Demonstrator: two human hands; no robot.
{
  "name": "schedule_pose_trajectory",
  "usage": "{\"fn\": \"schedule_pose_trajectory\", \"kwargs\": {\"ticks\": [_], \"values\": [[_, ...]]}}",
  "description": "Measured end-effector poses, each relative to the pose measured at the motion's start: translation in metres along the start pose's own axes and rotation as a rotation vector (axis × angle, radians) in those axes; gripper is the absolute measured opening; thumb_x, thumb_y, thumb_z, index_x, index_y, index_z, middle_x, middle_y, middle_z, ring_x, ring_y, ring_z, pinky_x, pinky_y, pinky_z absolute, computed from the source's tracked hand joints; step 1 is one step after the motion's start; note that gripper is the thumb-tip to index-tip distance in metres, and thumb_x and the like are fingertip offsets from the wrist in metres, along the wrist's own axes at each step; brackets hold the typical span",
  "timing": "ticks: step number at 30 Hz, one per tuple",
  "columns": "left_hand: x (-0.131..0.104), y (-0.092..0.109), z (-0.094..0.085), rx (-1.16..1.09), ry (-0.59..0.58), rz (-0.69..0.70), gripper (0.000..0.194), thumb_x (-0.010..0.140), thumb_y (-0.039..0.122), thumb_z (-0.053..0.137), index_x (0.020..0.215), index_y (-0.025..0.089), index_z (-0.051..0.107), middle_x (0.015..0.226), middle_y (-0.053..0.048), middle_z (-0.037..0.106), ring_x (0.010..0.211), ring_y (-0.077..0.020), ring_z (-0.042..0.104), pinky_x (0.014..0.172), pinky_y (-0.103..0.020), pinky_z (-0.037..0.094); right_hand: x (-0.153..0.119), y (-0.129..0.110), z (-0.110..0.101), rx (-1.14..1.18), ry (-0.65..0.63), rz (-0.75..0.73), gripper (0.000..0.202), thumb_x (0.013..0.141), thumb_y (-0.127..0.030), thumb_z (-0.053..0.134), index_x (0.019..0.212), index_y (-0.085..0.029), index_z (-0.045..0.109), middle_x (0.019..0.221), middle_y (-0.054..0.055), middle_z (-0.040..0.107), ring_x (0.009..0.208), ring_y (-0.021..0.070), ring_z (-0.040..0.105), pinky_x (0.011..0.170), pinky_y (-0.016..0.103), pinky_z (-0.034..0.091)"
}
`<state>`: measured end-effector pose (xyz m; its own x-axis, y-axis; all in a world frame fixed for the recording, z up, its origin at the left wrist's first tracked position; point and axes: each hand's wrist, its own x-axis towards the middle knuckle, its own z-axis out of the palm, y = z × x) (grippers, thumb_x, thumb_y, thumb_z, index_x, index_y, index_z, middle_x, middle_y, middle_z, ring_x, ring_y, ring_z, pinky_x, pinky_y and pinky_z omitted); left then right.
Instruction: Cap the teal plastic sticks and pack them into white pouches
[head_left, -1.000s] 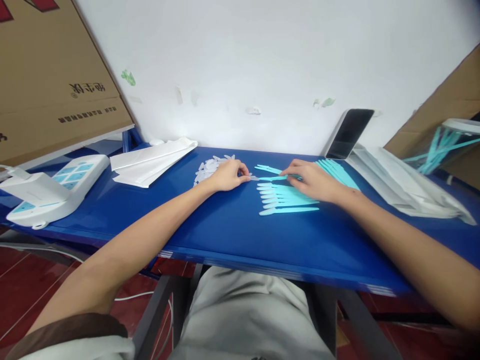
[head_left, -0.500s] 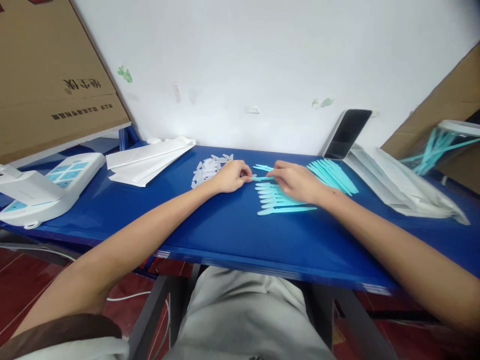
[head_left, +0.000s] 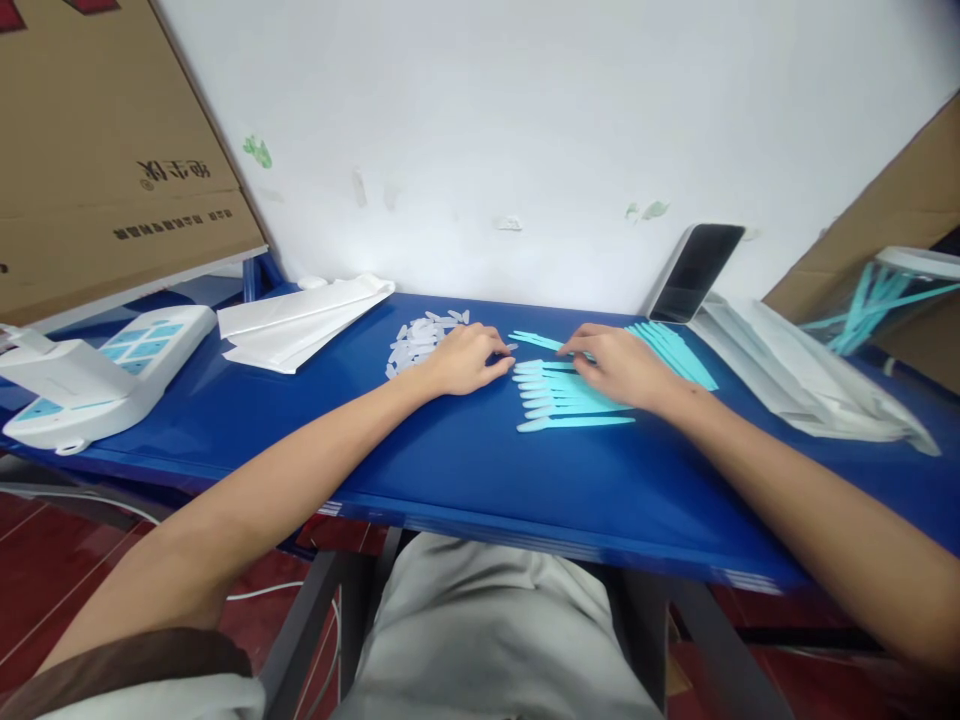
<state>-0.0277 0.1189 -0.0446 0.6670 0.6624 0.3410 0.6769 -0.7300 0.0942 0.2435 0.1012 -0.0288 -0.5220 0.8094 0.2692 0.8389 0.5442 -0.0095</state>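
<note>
Joining pale tips [head_left: 411, 345] to turquoise sticks [head_left: 574, 395] seems the step in hand; the next move, I judge, calls for lining up one tip with one stick. From the left, the pale tips lie heaped, small and frosted; my left hand [head_left: 469, 360] has thumb and fingers parted near a single tip [head_left: 513, 346]; the tipped sticks, thin, lie in a row; my right hand [head_left: 619, 365] bends over their ends, gripping or not I cannot tell; further right, more sticks [head_left: 679, 358] fan out.

Bright light, faint glare on table [head_left: 450, 465], slight blur, stretched edges
</note>
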Motion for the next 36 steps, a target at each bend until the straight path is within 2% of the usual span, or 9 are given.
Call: {"fn": "schedule_pose_trajectory", "kwargs": {"ticks": [7, 14, 20, 23, 26, 30, 36], "values": [[-0.001, -0.001, -0.001, 0.002, 0.008, -0.003, 0.035, 0.103, 0.030, 0.049, 0.112, 0.014, 0.079, 0.119, -0.012, 0.077, 0.108, -0.0287, 0.071, 0.097, -0.042, 0.052, 0.004, 0.008, 0.008, 0.004, -0.052, -0.029, 0.041, 0.096, -0.013, 0.046, 0.120, -0.016, 0.078, 0.127, 0.010, 0.076, 0.112, 0.0285, 0.072, 0.098, 0.039, 0.054], [-0.001, -0.005, 0.001, 0.008, 0.026, -0.028, 0.031, 0.100, 0.024, 0.052, 0.108, 0.015, 0.080, 0.115, -0.011, 0.078, 0.104, -0.0282, 0.073, 0.094, -0.042, 0.054, 0.008, 0.013, 0.008, -0.060, -0.063, -0.021, 0.036, 0.100, -0.020, 0.048, 0.117, -0.015, 0.079, 0.115, 0.011, 0.080, 0.106, 0.0303, 0.073, 0.094, 0.040, 0.054], [0.000, -0.011, 0.004, -0.023, 0.060, -0.070, 0.028, 0.096, 0.018, 0.055, 0.106, 0.018, 0.081, 0.113, -0.008, 0.080, 0.105, -0.0290, 0.074, 0.094, -0.042, 0.055, 0.012, 0.015, 0.008, -0.110, -0.112, 0.024, 0.037, 0.097, -0.014, 0.050, 0.120, -0.017, 0.079, 0.118, 0.010, 0.080, 0.107, 0.0288, 0.074, 0.089, 0.036, 0.054], [0.000, -0.012, 0.005, -0.055, 0.083, -0.094, 0.028, 0.095, 0.015, 0.057, 0.112, 0.018, 0.079, 0.108, -0.007, 0.081, 0.101, -0.0275, 0.076, 0.094, -0.041, 0.056, 0.014, 0.013, 0.006, -0.151, -0.121, 0.028, 0.039, 0.096, -0.014, 0.049, 0.121, -0.019, 0.079, 0.119, 0.010, 0.080, 0.104, 0.0293, 0.074, 0.085, 0.036, 0.054], [0.001, -0.012, 0.006, -0.114, 0.105, -0.142, 0.030, 0.093, 0.016, 0.063, 0.120, 0.019, 0.075, 0.100, -0.006, 0.082, 0.094, -0.0255, 0.077, 0.090, -0.039, 0.057, 0.013, 0.014, 0.003, -0.160, -0.126, -0.025, 0.039, 0.096, -0.015, 0.049, 0.121, -0.020, 0.079, 0.120, 0.009, 0.079, 0.101, 0.0287, 0.074, 0.082, 0.036, 0.053], [0.002, -0.013, 0.005, -0.104, 0.110, -0.154, 0.020, 0.094, 0.020, 0.065, 0.107, 0.018, 0.079, 0.097, -0.007, 0.082, 0.091, -0.0263, 0.077, 0.087, -0.039, 0.058, 0.009, 0.020, 0.000, -0.113, -0.140, -0.145, 0.036, 0.098, -0.018, 0.048, 0.115, -0.019, 0.080, 0.117, 0.011, 0.078, 0.096, 0.0264, 0.074, 0.080, 0.035, 0.053], [0.001, -0.013, 0.005, -0.090, 0.106, -0.145, 0.019, 0.094, 0.022, 0.063, 0.101, 0.018, 0.080, 0.096, -0.007, 0.081, 0.087, -0.0255, 0.075, 0.083, -0.038, 0.057, 0.008, 0.024, 0.001, -0.111, -0.113, -0.225, 0.036, 0.101, -0.022, 0.046, 0.111, -0.018, 0.081, 0.123, 0.012, 0.077, 0.106, 0.0284, 0.072, 0.085, 0.038, 0.054]]}}
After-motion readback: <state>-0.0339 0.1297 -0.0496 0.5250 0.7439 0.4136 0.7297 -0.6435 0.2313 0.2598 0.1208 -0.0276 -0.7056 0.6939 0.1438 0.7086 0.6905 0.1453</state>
